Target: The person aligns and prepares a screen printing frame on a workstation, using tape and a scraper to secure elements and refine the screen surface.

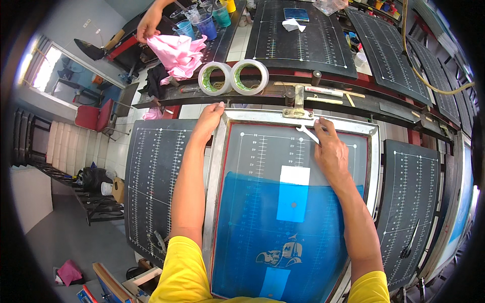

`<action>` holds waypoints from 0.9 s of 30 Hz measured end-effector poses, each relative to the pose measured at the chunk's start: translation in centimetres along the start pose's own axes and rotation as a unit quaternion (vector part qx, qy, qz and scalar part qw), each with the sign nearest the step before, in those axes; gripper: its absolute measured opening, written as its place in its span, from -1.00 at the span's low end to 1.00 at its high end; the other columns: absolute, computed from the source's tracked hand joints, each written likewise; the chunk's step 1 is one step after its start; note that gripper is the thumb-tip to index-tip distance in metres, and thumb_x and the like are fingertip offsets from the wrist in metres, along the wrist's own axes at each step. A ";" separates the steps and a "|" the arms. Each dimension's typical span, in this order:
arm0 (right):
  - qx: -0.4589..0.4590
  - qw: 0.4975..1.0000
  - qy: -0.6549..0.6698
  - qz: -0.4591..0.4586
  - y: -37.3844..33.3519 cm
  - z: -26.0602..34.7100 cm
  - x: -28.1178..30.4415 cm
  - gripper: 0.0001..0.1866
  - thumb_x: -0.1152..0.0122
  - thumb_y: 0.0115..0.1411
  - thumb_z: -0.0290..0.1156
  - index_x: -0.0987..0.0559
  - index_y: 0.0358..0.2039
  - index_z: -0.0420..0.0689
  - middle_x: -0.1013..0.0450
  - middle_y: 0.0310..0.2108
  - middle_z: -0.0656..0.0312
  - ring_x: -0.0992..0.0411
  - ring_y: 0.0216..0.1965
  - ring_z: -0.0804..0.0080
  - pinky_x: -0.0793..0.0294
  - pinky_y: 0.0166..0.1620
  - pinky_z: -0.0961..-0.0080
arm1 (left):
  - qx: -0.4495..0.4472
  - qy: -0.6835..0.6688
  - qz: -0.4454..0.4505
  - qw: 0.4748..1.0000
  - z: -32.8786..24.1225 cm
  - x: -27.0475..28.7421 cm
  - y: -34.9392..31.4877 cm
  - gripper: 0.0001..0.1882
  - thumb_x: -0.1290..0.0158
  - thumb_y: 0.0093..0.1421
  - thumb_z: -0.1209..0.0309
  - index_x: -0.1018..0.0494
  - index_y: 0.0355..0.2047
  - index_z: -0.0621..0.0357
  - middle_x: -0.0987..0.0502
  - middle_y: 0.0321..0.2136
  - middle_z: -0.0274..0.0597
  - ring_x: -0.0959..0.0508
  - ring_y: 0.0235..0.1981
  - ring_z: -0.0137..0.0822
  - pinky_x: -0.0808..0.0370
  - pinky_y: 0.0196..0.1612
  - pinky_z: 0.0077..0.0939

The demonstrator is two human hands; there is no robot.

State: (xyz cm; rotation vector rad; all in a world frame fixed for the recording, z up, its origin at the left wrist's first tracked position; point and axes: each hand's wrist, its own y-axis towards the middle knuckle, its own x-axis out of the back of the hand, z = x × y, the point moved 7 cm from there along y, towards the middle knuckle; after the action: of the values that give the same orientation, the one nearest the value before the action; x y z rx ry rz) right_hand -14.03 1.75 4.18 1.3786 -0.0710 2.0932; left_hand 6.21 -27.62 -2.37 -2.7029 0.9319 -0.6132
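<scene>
A screen printing frame (pixel 375 166) with a metal border and a partly blue mesh lies in front of me over a black board. On the blue part shows a pale scooter motif (pixel 283 253). My left hand (pixel 208 121) grips the far left corner of the frame, some fingers hidden. My right hand (pixel 332 149) is closed on a small open-ended wrench (pixel 308 133) just inside the far edge. The wrench's jaw points toward the metal clamp (pixel 299 108) that sits on that edge.
Two clear tape rolls (pixel 249 77) stand on the rail beyond the frame. At upper left, another person's hand (pixel 148 25) touches a pink cloth (pixel 178 54), near cups of coloured ink (pixel 206 26). A marker (pixel 324 91) lies right of the clamp. Ruled black boards (pixel 151 182) flank the frame.
</scene>
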 end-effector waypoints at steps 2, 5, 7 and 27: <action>0.004 1.000 0.006 -0.004 0.0 0.2 0.0 -0.52 -0.15 0.00 -0.62 -0.50 0.01 -0.18 -0.37 0.08 0.17 -0.54 -0.37 0.03 -0.58 -0.32 0.21 | 0.013 -0.052 -0.008 0.999 0.6 0.2 0.2 -0.60 0.10 0.36 0.15 -0.48 -0.09 0.27 -0.55 -0.16 -0.19 -0.47 -0.14 -0.40 -0.34 0.01 -0.48; 0.005 1.000 0.006 -0.006 0.0 0.2 0.1 -0.51 -0.15 -0.01 -0.62 -0.50 0.01 -0.16 -0.36 0.09 0.17 -0.54 -0.37 0.03 -0.58 -0.32 0.21 | 0.043 -0.102 -0.031 0.993 1.3 0.2 0.7 -0.59 0.11 0.36 0.15 -0.49 -0.12 0.27 -0.57 -0.20 -0.14 -0.52 -0.16 -0.34 -0.39 -0.03 -0.42; -0.002 1.000 -0.003 -0.006 -0.1 -0.4 0.1 -0.50 -0.15 -0.01 -0.63 -0.50 0.02 -0.15 -0.36 0.09 0.17 -0.54 -0.37 0.04 -0.59 -0.32 0.22 | 0.064 -0.140 -0.002 0.988 -0.6 -1.1 -0.1 -0.62 0.12 0.36 0.19 -0.49 -0.12 0.27 -0.58 -0.20 -0.11 -0.55 -0.18 -0.30 -0.44 -0.06 -0.37; 0.005 1.000 -0.006 0.001 0.0 0.0 -0.1 -0.50 -0.18 -0.04 -0.64 -0.49 0.01 -0.17 -0.35 0.09 0.18 -0.55 -0.39 0.07 -0.59 -0.34 0.24 | 0.104 -0.234 0.028 0.966 0.8 -1.1 0.7 -0.68 0.08 0.33 0.25 -0.53 -0.22 0.26 -0.58 -0.28 -0.10 -0.57 -0.28 -0.29 -0.51 -0.17 -0.37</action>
State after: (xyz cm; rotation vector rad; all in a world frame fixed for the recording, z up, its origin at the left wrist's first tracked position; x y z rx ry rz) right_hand -14.01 1.73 4.04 1.3972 -0.0678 2.0889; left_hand 5.41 -27.44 -3.68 -2.4574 0.7636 -0.0425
